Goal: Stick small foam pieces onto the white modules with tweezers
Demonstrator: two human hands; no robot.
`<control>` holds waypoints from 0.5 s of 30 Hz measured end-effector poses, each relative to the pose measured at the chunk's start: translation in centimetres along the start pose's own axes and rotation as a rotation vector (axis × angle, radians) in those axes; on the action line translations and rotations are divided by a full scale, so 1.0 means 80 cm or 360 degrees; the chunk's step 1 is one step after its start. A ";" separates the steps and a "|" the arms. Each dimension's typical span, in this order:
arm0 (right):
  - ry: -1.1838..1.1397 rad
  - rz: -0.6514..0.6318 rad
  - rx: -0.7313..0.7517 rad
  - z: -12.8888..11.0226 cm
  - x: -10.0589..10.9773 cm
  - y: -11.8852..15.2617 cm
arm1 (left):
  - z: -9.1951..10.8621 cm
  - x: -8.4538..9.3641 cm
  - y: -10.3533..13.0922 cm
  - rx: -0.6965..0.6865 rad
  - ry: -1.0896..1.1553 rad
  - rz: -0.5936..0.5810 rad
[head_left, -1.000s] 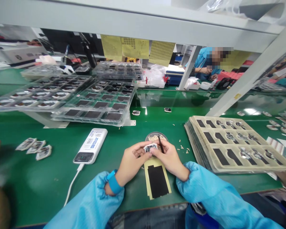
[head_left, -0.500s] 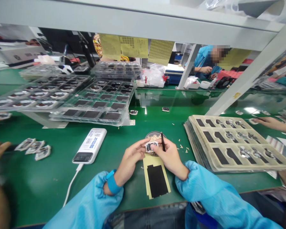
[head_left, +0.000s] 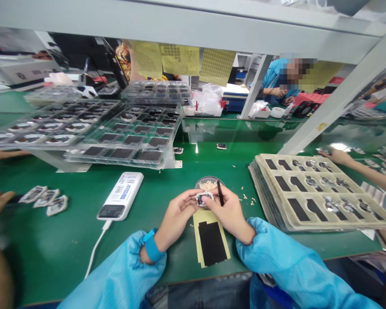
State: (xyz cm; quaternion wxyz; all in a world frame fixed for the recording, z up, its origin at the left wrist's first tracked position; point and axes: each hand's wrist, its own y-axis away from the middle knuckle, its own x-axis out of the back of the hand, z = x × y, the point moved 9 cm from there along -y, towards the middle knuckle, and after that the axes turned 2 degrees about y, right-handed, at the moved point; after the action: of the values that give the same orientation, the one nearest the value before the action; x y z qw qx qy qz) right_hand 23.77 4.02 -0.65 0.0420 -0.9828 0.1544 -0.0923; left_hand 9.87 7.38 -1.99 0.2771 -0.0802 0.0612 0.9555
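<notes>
My left hand (head_left: 180, 213) is closed on a small white-rimmed electronic part (head_left: 200, 199), its fingers at the left edge. From the other side, my right hand (head_left: 227, 210) presses its thumb on the part's face. A slim black tool (head_left: 220, 192) stands upright between the right hand's fingers; its lower end is hidden. Just behind the hands sits a round dish (head_left: 209, 179) of small pale pieces. Below them lies a yellow backing sheet (head_left: 197, 240) with a black sticker (head_left: 213, 243) on it.
A white power bank (head_left: 124, 193) with a cable lies to the left, near several white-rimmed parts (head_left: 56, 205). Clear trays (head_left: 125, 152) stand behind. Stacked cream trays (head_left: 273, 191) are at the right. A metal post (head_left: 334, 94) slants there. Co-workers' hands (head_left: 339, 156) reach in from both sides.
My hands stay almost still, both on the part. At the right, a co-worker's hand has shifted left and farther back. At the far left, another person's forearm has come further into view.
</notes>
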 end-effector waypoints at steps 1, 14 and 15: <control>0.0013 -0.0001 -0.0005 0.001 0.000 0.000 | -0.001 0.000 0.000 0.0008 0.0001 0.0004; -0.0050 -0.0220 -0.0013 0.008 -0.013 -0.004 | 0.021 0.001 0.007 -0.0411 -0.0724 0.0231; -0.0035 -0.0227 -0.0013 0.008 -0.013 -0.004 | 0.023 0.000 0.007 -0.0430 -0.0752 0.0233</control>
State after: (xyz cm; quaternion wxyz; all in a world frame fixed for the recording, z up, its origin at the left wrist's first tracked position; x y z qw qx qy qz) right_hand 23.04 4.70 -1.45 0.0331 -0.9924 0.0838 -0.0835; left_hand 9.32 7.19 -0.18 0.2006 0.1131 -0.1275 0.9647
